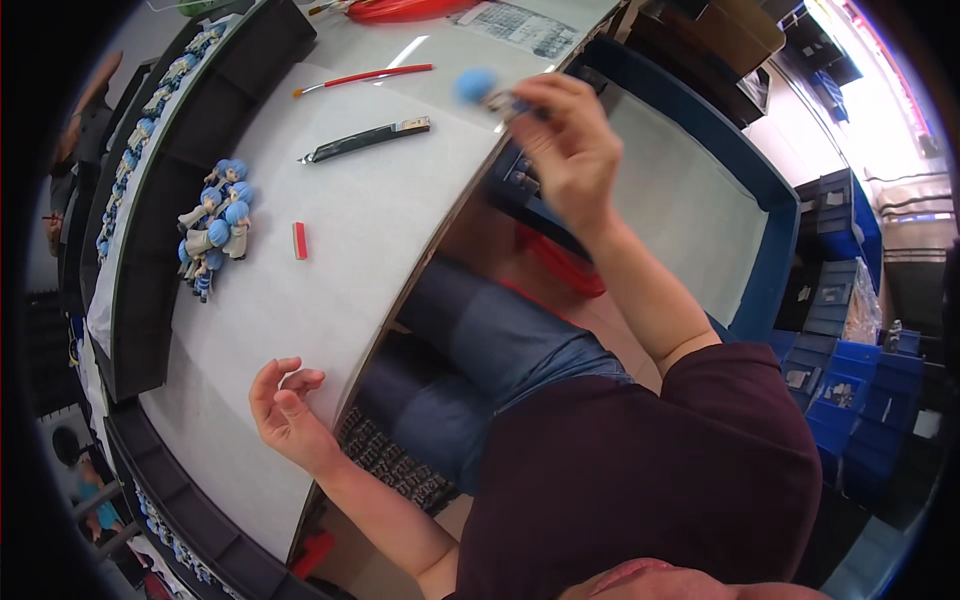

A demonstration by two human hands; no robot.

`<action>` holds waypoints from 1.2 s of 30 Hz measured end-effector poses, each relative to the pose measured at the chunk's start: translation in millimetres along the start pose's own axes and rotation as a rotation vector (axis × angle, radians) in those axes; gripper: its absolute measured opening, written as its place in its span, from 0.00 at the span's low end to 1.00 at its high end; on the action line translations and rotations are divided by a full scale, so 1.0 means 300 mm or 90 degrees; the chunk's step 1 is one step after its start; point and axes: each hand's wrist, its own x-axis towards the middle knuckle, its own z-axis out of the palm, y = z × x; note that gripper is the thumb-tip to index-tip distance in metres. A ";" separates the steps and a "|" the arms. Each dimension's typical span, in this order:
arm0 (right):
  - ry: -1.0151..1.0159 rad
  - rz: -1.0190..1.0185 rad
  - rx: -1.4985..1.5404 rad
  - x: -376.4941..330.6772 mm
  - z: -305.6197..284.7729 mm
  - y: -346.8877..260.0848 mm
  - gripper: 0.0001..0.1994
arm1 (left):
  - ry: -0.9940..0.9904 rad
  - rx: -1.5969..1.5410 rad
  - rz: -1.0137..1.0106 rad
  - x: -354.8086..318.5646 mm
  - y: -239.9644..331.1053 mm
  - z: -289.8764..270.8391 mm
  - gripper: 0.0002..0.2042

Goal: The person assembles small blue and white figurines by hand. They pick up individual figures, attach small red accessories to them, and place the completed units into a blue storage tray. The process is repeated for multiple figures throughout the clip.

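Pinched between the thumb and fingers of my right hand (565, 150) is a small blue-haired figurine (476, 87), blurred, held above the far right edge of the white table (350, 215). My left hand (290, 415) hovers at the table's near edge, fingers loosely bent and apart, with nothing in it. A pile of similar blue-haired figurines (215, 228) lies on the tabletop against a dark tray. To the right of that pile sits a small red and green block (299, 241). Farther back lie a black-handled craft knife (370, 140) and a red-handled paintbrush (365, 77).
A long dark tray (180, 200) along the left has a row of figurines beyond it. Another dark tray (190, 480) stands at the lower left. A large blue bin (765, 270) lined with white stands right of the table; several blue crates (840, 385) are stacked behind.
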 end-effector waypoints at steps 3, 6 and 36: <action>0.199 0.327 0.053 0.057 -0.295 0.290 0.09 | -0.013 0.013 0.002 0.008 0.001 0.007 0.23; 0.311 0.518 -0.042 -0.026 -0.552 0.582 0.10 | -0.025 0.034 -0.003 0.016 0.015 0.019 0.22; 0.221 0.369 -0.410 -0.154 -0.782 0.935 0.16 | -0.054 -0.045 -0.080 0.037 0.026 0.037 0.10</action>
